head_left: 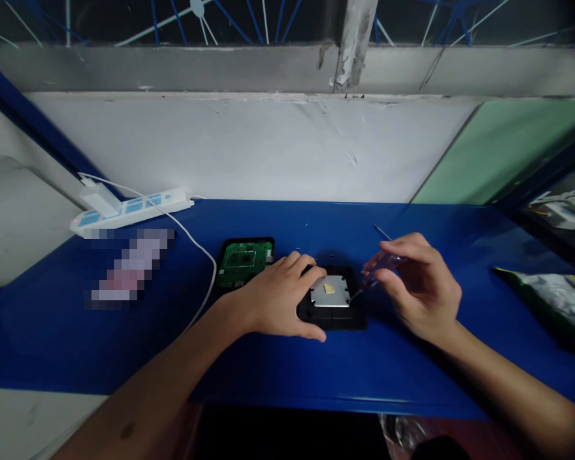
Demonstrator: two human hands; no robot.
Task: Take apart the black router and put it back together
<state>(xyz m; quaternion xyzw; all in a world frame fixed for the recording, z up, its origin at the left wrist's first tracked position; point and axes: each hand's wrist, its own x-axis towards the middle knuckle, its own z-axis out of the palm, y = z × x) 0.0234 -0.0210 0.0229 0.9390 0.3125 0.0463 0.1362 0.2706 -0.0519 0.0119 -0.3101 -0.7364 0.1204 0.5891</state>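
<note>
My left hand [280,295] rests on the left side of a black square device case [338,316] that lies on the blue table [287,370], steadying it. Inside the case sits a silver metal plate [332,294] with a small yellow pad at its middle. My right hand [419,286] holds a small screwdriver with a purple see-through handle [382,267]; its tip touches the right edge of the metal plate. Left of the case lies a green circuit board [242,260] in a black frame.
A white power strip [131,211] with a white plug and cable [199,246] lies at the back left. A blurred-out patch [129,268] covers something on the left. A crinkled bag [553,291] sits at the right edge. A thin metal pin [382,232] lies behind my right hand.
</note>
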